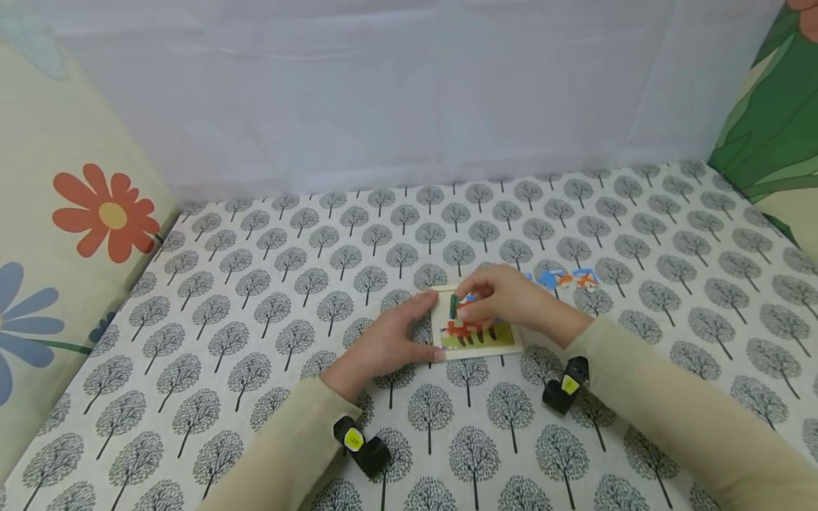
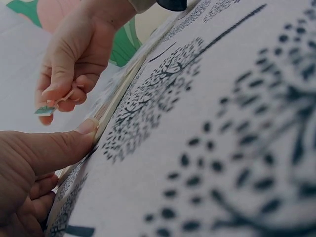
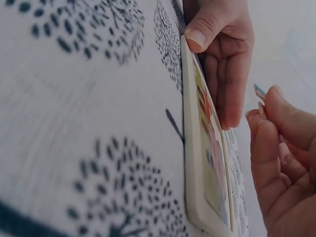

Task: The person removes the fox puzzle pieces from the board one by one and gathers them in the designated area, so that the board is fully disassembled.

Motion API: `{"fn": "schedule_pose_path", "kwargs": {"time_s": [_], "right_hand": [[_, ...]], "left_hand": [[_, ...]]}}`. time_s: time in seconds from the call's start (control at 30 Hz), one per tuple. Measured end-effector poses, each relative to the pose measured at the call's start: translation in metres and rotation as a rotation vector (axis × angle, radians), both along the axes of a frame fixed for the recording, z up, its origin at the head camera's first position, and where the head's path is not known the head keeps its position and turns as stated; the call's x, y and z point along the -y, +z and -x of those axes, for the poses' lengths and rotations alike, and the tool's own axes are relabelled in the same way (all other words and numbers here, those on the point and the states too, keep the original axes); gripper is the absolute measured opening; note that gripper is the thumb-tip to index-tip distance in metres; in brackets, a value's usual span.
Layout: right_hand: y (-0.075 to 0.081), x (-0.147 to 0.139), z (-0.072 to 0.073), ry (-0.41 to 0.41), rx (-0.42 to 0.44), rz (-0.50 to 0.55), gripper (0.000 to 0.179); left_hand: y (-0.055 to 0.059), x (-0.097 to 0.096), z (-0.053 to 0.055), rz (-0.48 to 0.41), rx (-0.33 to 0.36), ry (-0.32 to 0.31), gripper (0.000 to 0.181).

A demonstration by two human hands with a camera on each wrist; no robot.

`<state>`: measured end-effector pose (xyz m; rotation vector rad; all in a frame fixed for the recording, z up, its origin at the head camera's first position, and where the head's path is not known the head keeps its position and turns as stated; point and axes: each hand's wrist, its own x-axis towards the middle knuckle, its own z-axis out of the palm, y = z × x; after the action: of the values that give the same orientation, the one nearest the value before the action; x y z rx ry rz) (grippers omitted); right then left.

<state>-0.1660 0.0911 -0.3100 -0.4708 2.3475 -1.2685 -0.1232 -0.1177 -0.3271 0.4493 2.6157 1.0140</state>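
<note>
A wooden picture puzzle board (image 1: 482,350) with a pale frame and a red animal on green ground lies on the tablecloth. My left hand (image 1: 386,341) holds its left side, thumb at the near corner and forefinger at the far corner. Over the board, my right hand (image 1: 505,301) pinches a small puzzle piece (image 2: 44,111) between thumb and fingertips. That piece shows green and white in the left wrist view. In the right wrist view the piece (image 3: 259,92) is seen edge-on, above the board. The right hand hides part of the picture.
Several loose blue, orange and white puzzle pieces (image 1: 584,278) lie beyond the right forearm. The tablecloth (image 1: 255,397) has a tree print. A white cloth backdrop (image 1: 383,99) stands behind, with flower-patterned panels (image 1: 38,213) at the sides. Each wrist bears a black camera.
</note>
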Motion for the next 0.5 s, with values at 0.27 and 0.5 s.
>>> {"fn": "schedule_pose_path", "kwargs": {"time_s": [0.27, 0.5], "right_hand": [[0.0, -0.015, -0.003, -0.054, 0.026, -0.017, 0.026], [-0.002, -0.025, -0.006, -0.059, 0.078, 0.057, 0.022]], "left_hand": [[0.001, -0.001, -0.001, -0.021, -0.001, 0.003, 0.093], [0.001, -0.001, -0.001, -0.026, 0.006, 0.01, 0.093]]}}
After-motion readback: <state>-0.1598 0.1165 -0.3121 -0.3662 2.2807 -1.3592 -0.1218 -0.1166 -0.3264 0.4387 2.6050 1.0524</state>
